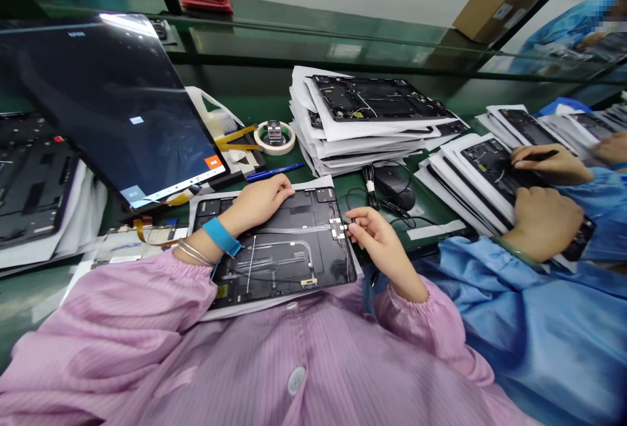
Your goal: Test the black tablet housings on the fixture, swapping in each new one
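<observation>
A black tablet housing [279, 262] with its inner side up lies on white sheets close to my body. My left hand [262, 200], with a blue wrist strap [221, 236] behind it, rests over the housing's upper part. Its fingers are curled together, and whatever they hold, if anything, is hidden. At the housing's right edge, beside a small metal-plated connector board [337, 228], my right hand [375, 240] pinches the end of a thin black cable. A large lit screen [132, 112] leans at the left, and ribbon cables [142, 230] and a circuit board [117, 243] lie below it.
Behind the housing stand a stack of tablet housings between white sheets [362, 145], a tape roll [274, 138], a blue pen [275, 172] and a black mouse [396, 187]. Another stack [29, 197] is at far left. A co-worker's hands [546, 223] work close on the right.
</observation>
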Demonstrator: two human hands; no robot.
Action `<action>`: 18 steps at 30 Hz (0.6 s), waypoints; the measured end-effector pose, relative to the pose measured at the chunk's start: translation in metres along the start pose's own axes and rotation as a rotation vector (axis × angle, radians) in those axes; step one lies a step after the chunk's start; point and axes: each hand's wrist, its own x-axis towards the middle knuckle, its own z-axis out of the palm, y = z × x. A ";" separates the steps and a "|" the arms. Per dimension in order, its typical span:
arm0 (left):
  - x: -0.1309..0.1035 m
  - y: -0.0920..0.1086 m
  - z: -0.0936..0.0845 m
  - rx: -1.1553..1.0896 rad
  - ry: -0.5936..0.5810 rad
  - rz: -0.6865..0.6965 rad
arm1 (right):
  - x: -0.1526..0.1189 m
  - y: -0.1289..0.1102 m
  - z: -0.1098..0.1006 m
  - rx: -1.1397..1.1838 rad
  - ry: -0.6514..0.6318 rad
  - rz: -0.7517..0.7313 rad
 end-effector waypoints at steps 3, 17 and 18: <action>0.000 0.001 -0.001 0.003 -0.010 -0.010 | -0.002 0.000 0.001 -0.141 0.001 -0.039; 0.001 -0.002 -0.001 -0.040 -0.042 0.024 | 0.015 -0.010 -0.035 -0.860 0.502 -0.220; 0.001 -0.002 -0.001 -0.033 -0.031 0.022 | 0.022 -0.004 -0.051 -0.826 0.712 -0.249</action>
